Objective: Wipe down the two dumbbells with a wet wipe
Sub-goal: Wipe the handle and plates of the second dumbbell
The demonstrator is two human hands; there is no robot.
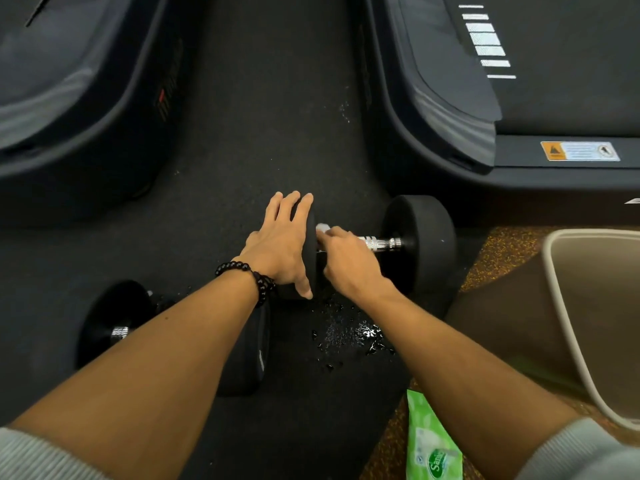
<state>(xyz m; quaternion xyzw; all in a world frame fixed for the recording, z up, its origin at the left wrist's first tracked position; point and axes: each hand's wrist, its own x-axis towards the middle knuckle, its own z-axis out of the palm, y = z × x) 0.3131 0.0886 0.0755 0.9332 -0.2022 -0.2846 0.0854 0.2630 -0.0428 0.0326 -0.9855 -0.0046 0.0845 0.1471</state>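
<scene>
A black dumbbell (420, 244) with a chrome handle lies on the dark rubber floor at centre right. My left hand (282, 244) rests with straight fingers on its left weight head. My right hand (348, 261) is curled round the handle beside that head and holds a white wet wipe (323, 228), of which only a corner shows. A second black dumbbell (114, 327) lies at lower left, partly hidden under my left forearm.
Two treadmill bases flank the floor strip, one at the left (79, 109) and one at the right (485, 98). A beige bin (561, 306) stands at the right. A green wet-wipe pack (433, 445) lies near the bottom. Water drops (349, 336) glisten on the floor.
</scene>
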